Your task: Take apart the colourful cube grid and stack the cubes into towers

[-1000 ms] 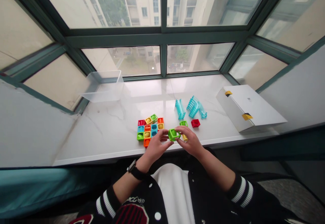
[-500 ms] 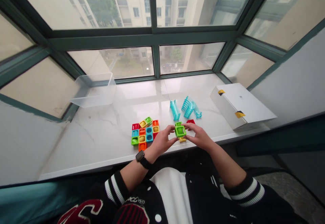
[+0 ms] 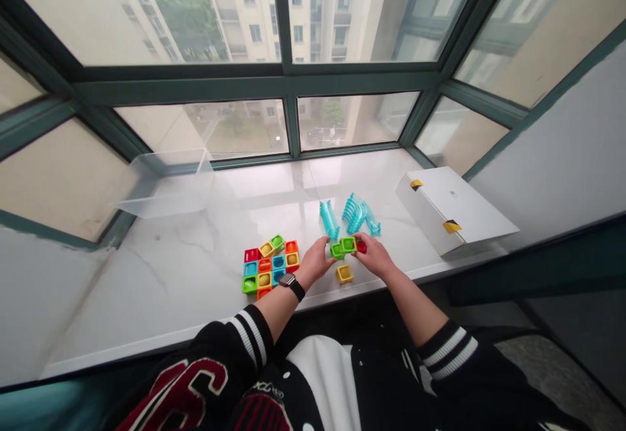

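My left hand (image 3: 315, 261) and my right hand (image 3: 375, 256) meet over two green cube blocks (image 3: 343, 246) on the white marble sill (image 3: 195, 268). Left fingers pinch the left green block, right fingers hold the right one. A red block (image 3: 361, 246) peeks out under my right fingers. A yellow block (image 3: 344, 273) lies loose just in front of the hands. To the left sits a joined patch of coloured blocks (image 3: 270, 264) in red, yellow, green, blue and orange.
Translucent cyan curved track pieces (image 3: 349, 214) lie behind the hands. A white cardboard box (image 3: 452, 208) with yellow tape rests at the right. A clear plastic tub (image 3: 166, 183) stands at the back left by the window frame.
The hands carried a green block from near the sill's front edge forward and down beside the other green block. The yellow block now lies uncovered. The camera has shifted.
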The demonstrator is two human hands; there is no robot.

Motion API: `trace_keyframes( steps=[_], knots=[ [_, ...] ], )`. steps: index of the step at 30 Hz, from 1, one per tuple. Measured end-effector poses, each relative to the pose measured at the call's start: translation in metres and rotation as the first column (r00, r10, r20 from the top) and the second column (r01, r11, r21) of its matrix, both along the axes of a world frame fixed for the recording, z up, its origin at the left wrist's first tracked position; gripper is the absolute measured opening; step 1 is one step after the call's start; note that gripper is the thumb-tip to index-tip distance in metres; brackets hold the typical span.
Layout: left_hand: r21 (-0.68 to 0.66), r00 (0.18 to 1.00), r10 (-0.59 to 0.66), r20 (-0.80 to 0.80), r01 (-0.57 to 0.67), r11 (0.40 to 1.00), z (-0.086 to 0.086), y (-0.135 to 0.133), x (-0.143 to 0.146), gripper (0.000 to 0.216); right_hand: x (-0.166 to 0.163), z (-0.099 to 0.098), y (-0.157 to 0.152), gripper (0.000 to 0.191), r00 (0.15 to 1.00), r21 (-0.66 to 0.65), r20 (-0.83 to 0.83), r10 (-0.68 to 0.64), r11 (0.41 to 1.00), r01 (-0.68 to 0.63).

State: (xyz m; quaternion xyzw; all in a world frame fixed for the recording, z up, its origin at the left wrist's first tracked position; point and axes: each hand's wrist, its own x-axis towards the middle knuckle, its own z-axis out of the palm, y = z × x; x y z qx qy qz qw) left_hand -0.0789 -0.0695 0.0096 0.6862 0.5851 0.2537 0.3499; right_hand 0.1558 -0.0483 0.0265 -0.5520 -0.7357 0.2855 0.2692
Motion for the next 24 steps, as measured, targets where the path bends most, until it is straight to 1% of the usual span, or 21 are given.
trace_keyframes(
  steps=[3, 5, 12, 17, 24],
  knots=[
    [-0.014, 1.000, -0.019, -0.020, 0.018, 1.000, -0.006, 0.004, 0.007, 0.076, -0.006, -0.002, 0.005, 0.046, 0.998, 0.009, 0.054, 0.016, 1.000, -0.016],
    [-0.030, 0.999, -0.011, -0.048, 0.009, 1.000, -0.010, 0.005, 0.010, 0.077, -0.009, -0.004, 0.007, 0.046, 0.996, 0.012, 0.085, 0.027, 1.000, -0.028],
    [-0.029, 0.994, 0.036, -0.100, -0.039, 0.999, -0.022, 0.006, 0.011, 0.062, -0.014, -0.014, 0.012, 0.046, 0.991, 0.010, 0.112, 0.074, 0.997, -0.076],
    [-0.020, 0.993, 0.030, -0.115, -0.033, 0.999, -0.023, 0.005, 0.010, 0.052, -0.015, -0.022, 0.018, 0.049, 0.986, 0.005, 0.126, 0.108, 0.994, -0.109],
    [-0.027, 0.992, 0.019, -0.121, -0.022, 0.999, -0.018, 0.005, 0.009, 0.043, -0.012, -0.022, 0.023, 0.051, 0.976, 0.013, 0.168, 0.141, 0.989, -0.145]
  ],
)
